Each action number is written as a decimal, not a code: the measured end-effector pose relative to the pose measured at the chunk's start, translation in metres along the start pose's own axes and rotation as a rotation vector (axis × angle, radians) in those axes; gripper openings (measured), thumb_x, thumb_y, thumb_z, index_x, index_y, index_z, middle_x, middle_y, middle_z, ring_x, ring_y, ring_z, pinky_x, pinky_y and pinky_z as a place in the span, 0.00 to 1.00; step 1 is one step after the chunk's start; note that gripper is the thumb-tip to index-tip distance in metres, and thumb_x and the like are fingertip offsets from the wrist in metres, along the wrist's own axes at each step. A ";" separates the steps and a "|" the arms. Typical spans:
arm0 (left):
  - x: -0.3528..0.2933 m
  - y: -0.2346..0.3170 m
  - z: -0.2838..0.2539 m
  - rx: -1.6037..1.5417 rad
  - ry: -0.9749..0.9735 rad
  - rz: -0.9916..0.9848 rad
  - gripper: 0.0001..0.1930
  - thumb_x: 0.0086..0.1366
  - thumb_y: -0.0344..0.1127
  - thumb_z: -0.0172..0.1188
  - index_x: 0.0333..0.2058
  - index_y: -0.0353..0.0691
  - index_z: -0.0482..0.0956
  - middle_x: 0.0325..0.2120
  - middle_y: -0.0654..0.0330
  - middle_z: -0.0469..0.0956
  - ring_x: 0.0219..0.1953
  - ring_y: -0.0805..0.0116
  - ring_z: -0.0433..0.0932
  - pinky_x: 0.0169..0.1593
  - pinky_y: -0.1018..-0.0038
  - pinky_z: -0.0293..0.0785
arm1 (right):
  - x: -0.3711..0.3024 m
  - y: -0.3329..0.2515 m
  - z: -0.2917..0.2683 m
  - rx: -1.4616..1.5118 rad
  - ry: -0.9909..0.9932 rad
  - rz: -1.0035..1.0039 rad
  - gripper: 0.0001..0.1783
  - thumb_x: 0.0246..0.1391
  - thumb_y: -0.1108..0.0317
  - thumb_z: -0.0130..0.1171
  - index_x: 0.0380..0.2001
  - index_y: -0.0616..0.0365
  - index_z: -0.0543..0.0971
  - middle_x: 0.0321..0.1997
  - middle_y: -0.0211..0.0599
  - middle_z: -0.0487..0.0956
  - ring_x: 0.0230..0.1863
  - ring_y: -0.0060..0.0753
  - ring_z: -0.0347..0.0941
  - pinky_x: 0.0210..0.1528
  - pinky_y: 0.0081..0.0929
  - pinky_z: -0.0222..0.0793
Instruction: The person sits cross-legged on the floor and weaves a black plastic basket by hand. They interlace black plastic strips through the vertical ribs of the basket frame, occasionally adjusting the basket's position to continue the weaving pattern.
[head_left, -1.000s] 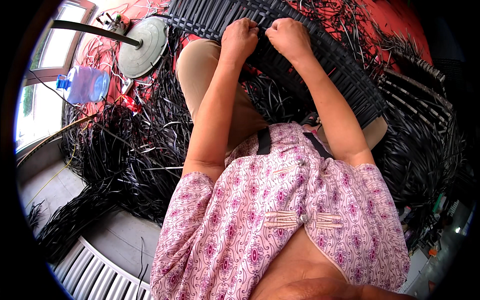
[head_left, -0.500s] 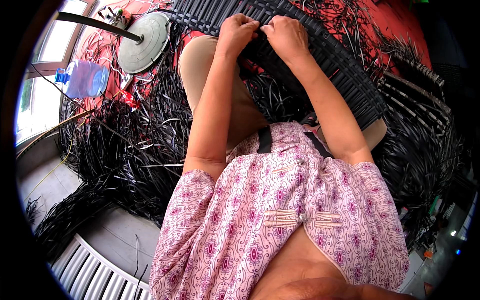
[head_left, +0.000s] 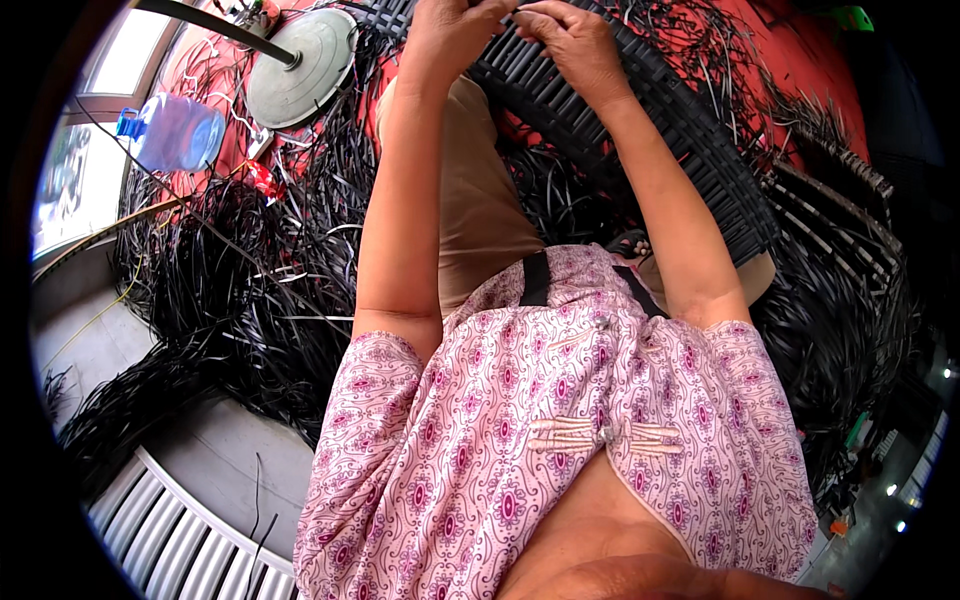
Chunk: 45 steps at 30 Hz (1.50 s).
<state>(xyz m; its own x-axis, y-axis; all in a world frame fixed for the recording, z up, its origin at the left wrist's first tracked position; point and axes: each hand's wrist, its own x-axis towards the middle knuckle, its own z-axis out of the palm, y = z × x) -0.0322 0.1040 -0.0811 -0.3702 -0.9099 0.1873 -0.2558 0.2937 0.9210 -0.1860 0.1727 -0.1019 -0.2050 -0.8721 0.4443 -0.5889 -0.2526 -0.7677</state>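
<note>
A black woven wicker panel (head_left: pixel 690 150) of flat plastic strips slants across my lap, from the top edge down to the right. My left hand (head_left: pixel 452 38), partly cut off by the top edge, is over the panel's far part with its fingers pinched. Close beside it, my right hand (head_left: pixel 578 48) is also closed, thumb and fingertips together just above the weave. Their fingertips nearly meet. Whatever thin piece lies between the fingers is too small to make out. My bent left knee in tan trousers (head_left: pixel 470 200) is under the left forearm.
Loose black strips (head_left: pixel 270 330) lie in heaps on the left, with another pile (head_left: pixel 830 330) on the right. At upper left are a round grey stand base (head_left: pixel 300 75) and a clear blue water jug (head_left: pixel 180 135). A white slatted seat (head_left: pixel 190 540) is at lower left.
Both hands have shifted slightly; the left has moved up and left, partly out of the picture, and the fingertips are higher. The surroundings have shifted a little with the head.
</note>
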 end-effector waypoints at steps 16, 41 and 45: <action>0.035 -0.066 0.037 0.665 -0.228 0.114 0.12 0.54 0.43 0.68 0.28 0.40 0.85 0.23 0.54 0.82 0.28 0.57 0.81 0.35 0.64 0.77 | -0.007 0.041 0.002 0.221 0.087 0.388 0.13 0.61 0.66 0.56 0.36 0.64 0.84 0.23 0.31 0.80 0.23 0.19 0.74 0.27 0.20 0.71; 0.056 -0.082 0.037 0.435 -0.422 0.053 0.13 0.52 0.35 0.65 0.37 0.38 0.84 0.31 0.50 0.84 0.38 0.53 0.83 0.45 0.62 0.77 | 0.000 0.059 0.007 -0.293 -0.052 0.348 0.14 0.50 0.55 0.61 0.30 0.53 0.86 0.30 0.46 0.84 0.36 0.50 0.82 0.45 0.41 0.77; 0.046 -0.069 0.037 0.643 -0.374 0.202 0.14 0.50 0.35 0.65 0.37 0.37 0.84 0.31 0.48 0.83 0.39 0.49 0.82 0.46 0.61 0.77 | 0.002 0.035 0.008 -0.535 -0.090 0.333 0.15 0.49 0.57 0.57 0.31 0.52 0.86 0.35 0.49 0.84 0.41 0.54 0.81 0.49 0.44 0.76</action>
<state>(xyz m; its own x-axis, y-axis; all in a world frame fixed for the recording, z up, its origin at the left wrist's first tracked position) -0.0648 0.0530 -0.1491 -0.7130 -0.6944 0.0970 -0.5777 0.6602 0.4800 -0.2002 0.1589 -0.1316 -0.3920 -0.9054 0.1629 -0.8187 0.2625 -0.5106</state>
